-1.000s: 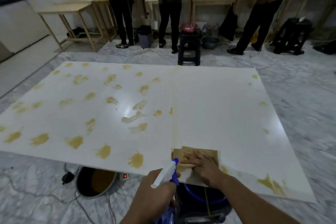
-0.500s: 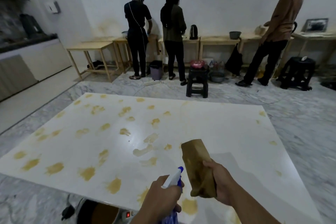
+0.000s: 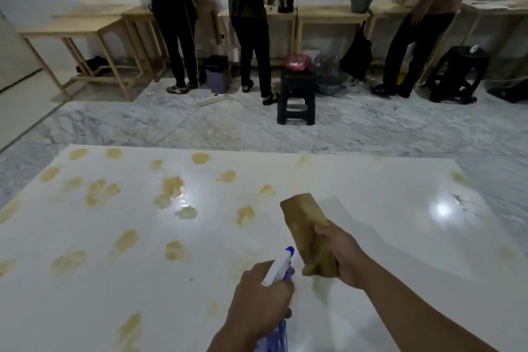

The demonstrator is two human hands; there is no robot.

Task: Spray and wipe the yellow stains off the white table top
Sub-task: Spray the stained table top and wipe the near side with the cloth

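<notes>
Now the brown cloth is held higher and further out over the white table top than half a second ago, gripped near its lower end by the right hand. A spray bottle is clasped in the left hand, nozzle aimed forward. Yellow stains are seen mostly across the left half, pale and smeared.

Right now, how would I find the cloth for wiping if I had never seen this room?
Look at the big white table top dotted with yellow stains. Above its near middle are two hands; the left hand grips a blue and white spray bottle. The cloth is the folded brownish-yellow rectangle gripped by the right hand, held up off the table, not flat like the stains.
</notes>
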